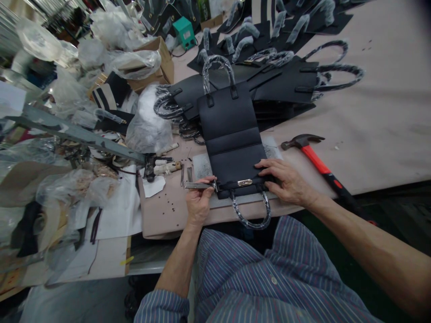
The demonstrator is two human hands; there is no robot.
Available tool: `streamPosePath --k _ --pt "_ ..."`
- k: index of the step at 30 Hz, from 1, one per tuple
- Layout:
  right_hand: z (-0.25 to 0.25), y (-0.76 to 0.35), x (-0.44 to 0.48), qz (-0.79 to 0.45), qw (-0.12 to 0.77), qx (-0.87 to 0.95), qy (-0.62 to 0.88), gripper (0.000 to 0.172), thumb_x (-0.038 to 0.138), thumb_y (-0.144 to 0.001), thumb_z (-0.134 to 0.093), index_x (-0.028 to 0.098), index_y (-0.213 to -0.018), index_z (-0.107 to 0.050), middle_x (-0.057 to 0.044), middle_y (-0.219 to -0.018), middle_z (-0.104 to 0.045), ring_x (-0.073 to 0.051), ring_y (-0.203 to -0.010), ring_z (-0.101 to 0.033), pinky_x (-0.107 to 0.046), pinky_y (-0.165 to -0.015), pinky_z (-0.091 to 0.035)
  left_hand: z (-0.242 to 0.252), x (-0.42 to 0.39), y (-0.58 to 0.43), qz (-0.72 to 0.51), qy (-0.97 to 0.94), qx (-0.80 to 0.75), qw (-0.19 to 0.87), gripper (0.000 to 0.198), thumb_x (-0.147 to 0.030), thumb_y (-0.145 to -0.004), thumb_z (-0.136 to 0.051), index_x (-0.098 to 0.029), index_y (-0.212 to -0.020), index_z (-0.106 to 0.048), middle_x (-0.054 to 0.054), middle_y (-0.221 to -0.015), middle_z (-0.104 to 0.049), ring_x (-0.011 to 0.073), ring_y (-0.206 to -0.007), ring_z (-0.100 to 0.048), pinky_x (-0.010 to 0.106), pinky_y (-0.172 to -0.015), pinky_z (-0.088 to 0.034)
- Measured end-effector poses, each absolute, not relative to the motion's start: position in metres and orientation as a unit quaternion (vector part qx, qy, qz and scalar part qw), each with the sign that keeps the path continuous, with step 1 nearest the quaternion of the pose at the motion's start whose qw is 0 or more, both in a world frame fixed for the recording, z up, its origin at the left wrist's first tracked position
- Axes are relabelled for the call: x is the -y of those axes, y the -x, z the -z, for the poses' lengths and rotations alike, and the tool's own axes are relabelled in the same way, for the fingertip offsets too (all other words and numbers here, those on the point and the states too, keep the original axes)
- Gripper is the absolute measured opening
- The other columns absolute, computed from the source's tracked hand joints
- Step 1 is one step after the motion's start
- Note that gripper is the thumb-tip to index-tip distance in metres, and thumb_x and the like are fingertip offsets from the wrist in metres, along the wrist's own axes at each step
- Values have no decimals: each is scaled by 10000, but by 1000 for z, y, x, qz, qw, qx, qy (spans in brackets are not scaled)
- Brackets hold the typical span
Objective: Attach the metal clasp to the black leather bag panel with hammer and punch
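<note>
A: Centre frame, the flat black leather bag panel with a gold clasp [232, 148] lies on the beige worktable [387, 116]. The right hand [286, 181] is spread flat, pinning its strap.

B: And the left hand [198, 202] is closed around a slim metal tool [197, 185], tip at the strap's end. Looks like fitting hardware; steady aim is needed next.

A: The red-handled claw hammer [319, 163] waits at the right.
</note>
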State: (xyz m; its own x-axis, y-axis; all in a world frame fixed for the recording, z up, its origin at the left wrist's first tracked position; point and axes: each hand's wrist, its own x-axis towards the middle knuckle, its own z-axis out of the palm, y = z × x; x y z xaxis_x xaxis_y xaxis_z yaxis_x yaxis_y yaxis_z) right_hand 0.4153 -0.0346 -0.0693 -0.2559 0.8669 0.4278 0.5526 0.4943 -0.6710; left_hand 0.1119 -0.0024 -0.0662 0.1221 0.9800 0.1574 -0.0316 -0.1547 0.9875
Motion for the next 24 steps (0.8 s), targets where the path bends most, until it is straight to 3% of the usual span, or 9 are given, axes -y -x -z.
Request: streamPosePath --k 24 --pt "68 -415 35 -194 393 769 465 262 164 -828 -579 227 -1072 -653 -104 -1300 -648 -348 -1257 -574 -606 -1064 -467 70 4 -114 -490 -658 -373 433 137 -211 -922 -697 -198 -1046 -641 89 -1147 -746 220 -1087 -722 422 -993 -573"
